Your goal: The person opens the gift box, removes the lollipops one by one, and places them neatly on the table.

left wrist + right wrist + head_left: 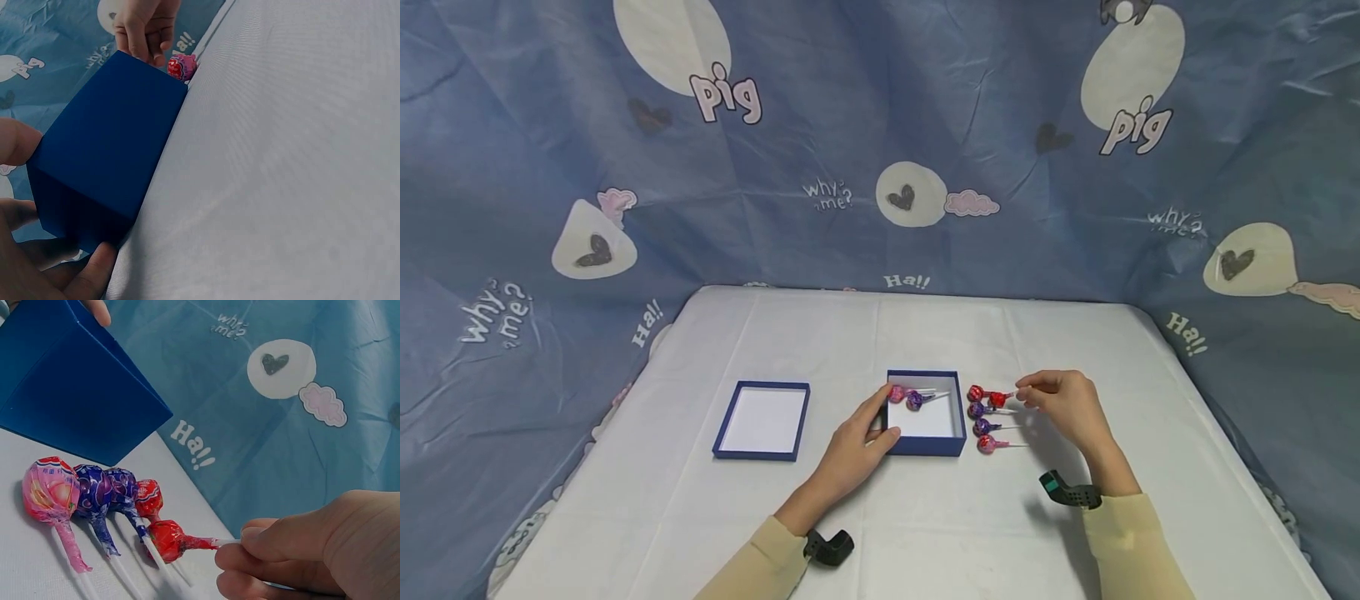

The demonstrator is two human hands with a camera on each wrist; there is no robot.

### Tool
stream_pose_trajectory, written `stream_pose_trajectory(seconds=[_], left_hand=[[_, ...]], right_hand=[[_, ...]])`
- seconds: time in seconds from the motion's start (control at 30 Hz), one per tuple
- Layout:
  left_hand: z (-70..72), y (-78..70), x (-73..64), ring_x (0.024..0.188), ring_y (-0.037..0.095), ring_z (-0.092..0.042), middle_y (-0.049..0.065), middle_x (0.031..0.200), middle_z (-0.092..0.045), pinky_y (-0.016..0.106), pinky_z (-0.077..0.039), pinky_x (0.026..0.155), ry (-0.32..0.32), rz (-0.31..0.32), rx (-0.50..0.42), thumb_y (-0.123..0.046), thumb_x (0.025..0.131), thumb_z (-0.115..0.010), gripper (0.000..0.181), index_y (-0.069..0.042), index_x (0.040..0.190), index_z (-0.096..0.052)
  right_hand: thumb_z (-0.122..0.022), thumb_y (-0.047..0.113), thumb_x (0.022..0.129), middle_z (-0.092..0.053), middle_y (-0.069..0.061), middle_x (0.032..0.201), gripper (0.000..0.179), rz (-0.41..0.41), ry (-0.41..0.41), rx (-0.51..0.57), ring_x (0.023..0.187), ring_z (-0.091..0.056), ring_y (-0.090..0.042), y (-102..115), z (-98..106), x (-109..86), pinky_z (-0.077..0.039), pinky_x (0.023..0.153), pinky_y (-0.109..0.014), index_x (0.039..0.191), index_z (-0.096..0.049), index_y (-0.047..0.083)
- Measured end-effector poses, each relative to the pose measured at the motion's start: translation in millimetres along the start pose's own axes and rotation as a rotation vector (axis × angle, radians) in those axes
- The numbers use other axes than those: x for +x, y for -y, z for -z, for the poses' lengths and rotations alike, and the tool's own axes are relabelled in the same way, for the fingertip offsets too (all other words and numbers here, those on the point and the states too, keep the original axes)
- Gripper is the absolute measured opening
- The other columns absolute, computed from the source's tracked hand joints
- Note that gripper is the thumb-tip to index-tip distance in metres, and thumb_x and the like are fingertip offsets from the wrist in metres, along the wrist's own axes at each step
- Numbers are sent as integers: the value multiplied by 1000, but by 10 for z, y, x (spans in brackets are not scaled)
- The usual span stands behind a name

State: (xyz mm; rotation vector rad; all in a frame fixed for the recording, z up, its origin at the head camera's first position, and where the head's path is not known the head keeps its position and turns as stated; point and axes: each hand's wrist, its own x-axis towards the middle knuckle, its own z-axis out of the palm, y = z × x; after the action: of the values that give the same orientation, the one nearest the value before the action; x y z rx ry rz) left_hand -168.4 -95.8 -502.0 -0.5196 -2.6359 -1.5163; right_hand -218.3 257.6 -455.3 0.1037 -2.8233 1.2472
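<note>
My left hand (pixel 848 452) holds the left side of a dark blue open box (pixel 925 447), thumb near its front corner and a finger up at the rim. Inside, at the back left, lie a pink lollipop (pixel 897 394) and a purple lollipop (pixel 914 402). To the right of the box, my right hand (pixel 1066 407) pinches the white stick of a red lollipop (pixel 166 541) between thumb and fingers. Its head overlaps the row beside the box: another red lollipop (pixel 149 497), two purple lollipops (pixel 976 410) and a pink lollipop (pixel 51 490), sticks pointing right.
A shallow blue lid (pixel 762 456) with a white inside lies to the left of the box. White cloth (pixel 865 517) covers the table, and a blue printed curtain (pixel 820 250) hangs behind and at both sides. Each wrist wears a black band (pixel 1071 492).
</note>
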Motion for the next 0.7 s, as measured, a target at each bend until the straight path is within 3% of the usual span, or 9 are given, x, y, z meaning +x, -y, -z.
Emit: stream_pose_trajectory(seconds=[0.37, 0.7], left_hand=[[-11, 9, -2, 141, 20, -39, 1, 160, -36, 33, -45, 106, 8, 18, 9, -33, 99, -64, 69, -24, 160, -32], [-11, -1, 8, 142, 18, -39, 1, 160, -35, 33, -45, 106, 9, 21, 7, -32, 99, -64, 70, -23, 160, -32]], right_hand=[[-73, 15, 94, -75, -7, 99, 15, -68, 37, 37, 81, -70, -22, -136, -3, 9, -56, 68, -30, 105, -79, 8], [-71, 10, 93, -71, -7, 86, 10, -74, 60, -9, 70, -63, -22, -240, -29, 37, -52, 55, -29, 100, -78, 9]])
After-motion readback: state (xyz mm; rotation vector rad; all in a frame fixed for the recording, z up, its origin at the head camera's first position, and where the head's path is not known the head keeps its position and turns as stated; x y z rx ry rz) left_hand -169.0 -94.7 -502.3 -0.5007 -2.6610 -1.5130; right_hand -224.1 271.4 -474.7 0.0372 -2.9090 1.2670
